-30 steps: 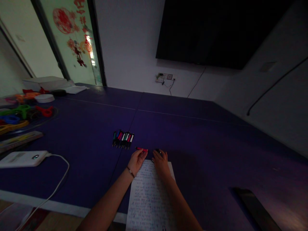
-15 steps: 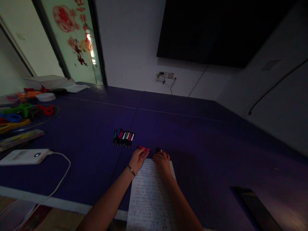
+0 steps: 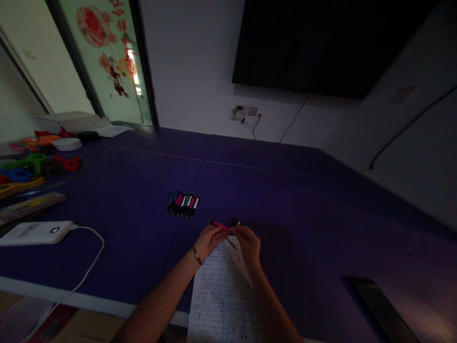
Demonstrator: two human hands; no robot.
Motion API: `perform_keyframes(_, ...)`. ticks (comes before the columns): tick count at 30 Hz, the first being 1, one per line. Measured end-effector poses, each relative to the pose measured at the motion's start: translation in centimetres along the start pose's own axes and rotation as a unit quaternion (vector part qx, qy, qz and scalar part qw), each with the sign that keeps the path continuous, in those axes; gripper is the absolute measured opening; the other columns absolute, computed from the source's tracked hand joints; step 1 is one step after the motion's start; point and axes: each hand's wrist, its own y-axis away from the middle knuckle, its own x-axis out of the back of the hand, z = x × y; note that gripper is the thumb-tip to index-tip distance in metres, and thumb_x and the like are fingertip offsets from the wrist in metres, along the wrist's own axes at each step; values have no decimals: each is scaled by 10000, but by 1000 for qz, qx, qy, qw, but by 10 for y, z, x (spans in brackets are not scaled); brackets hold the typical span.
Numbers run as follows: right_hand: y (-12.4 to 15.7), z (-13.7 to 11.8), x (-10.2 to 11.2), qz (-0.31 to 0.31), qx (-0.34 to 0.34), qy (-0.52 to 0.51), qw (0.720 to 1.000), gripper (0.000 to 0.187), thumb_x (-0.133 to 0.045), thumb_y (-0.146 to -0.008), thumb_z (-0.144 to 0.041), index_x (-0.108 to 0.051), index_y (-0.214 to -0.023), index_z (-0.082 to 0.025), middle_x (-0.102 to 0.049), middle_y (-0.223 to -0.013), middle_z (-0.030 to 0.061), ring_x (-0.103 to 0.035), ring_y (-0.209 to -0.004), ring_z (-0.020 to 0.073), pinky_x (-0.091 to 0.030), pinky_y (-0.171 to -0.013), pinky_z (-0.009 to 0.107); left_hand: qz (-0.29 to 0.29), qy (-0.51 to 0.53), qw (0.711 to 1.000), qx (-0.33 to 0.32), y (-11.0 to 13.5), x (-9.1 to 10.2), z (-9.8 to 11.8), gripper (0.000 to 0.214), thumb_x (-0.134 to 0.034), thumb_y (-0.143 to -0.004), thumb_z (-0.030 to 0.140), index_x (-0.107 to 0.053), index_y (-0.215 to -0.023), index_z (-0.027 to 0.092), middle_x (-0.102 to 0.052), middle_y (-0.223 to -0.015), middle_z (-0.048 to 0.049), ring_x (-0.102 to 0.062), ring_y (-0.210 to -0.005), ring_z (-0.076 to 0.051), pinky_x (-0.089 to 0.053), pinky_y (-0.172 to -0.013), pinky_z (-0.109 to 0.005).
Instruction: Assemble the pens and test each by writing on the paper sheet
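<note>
My left hand (image 3: 210,239) is closed on a red pen (image 3: 218,224) raised a little above the dark blue table (image 3: 271,190). My right hand (image 3: 250,243) is pinched at the pen's right end, where a small black piece (image 3: 234,222) shows, and it also lifts the top right corner of a white sheet of handwritten paper (image 3: 221,295). The paper lies under both hands and reaches the table's near edge. A row of several coloured pens (image 3: 183,205) lies just beyond and left of my hands.
A white power bank (image 3: 34,232) with a white cable (image 3: 89,267) lies at the left. Coloured scissors (image 3: 32,166) and a ruler (image 3: 28,204) sit farther left. A dark flat object (image 3: 378,309) lies at the lower right. A large black screen (image 3: 321,43) hangs on the far wall.
Both hands have risen from the table and come together on the red pen. The paper's top right corner has lifted with my right hand.
</note>
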Motion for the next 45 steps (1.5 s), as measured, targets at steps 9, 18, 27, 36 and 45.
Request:
perform_keyframes(9, 2, 1, -3, -15, 50, 65, 997, 157, -566, -670, -329, -626, -660, -184, -625, -670, 21, -570, -648, 148, -443, -612, 261, -17, -17, 1000, 13, 2, -4, 0, 41, -614, -669, 119, -588, -692, 97, -651, -696, -71, -623, -728, -170, -448, -795, -301)
perform_keyframes(18, 7, -3, -3, -4, 90, 118, 989, 171, -518, -733, -293, -643, -693, -183, -642, -709, 40, -592, -667, 154, -456, -628, 263, -45, -24, 999, -3, -1, 2, -2, 75, -636, -642, 121, -598, -702, 94, -654, -695, -69, -622, -711, -164, -453, -782, -288)
perform_keyframes(27, 2, -4, 2, 8, 77, 132, 988, 202, -507, -735, -310, -663, -757, -184, -660, -776, 50, -602, -732, 163, -453, -680, 260, -17, 10, 1000, 5, -3, 5, 1, 31, -589, -689, 113, -592, -715, 95, -659, -726, -77, -624, -735, -165, -457, -785, -287)
perform_keyframes(36, -4, 6, 19, -209, -103, 325, 917, 84, -580, -614, -220, -655, -633, -186, -654, -642, 31, -590, -623, 157, -385, -564, 215, 84, 173, 980, -46, -7, 4, 26, 172, -426, -791, 77, -570, -696, 92, -643, -683, -67, -625, -694, -125, -494, -726, -249)
perform_keyframes(45, 0, -4, 8, -125, -46, 236, 963, 176, -466, -711, -239, -621, -674, -162, -646, -648, 60, -598, -591, 165, -418, -543, 229, 66, 165, 984, -16, -7, 5, 19, 167, -432, -789, 86, -568, -691, 80, -640, -708, -92, -623, -743, -154, -495, -728, -262)
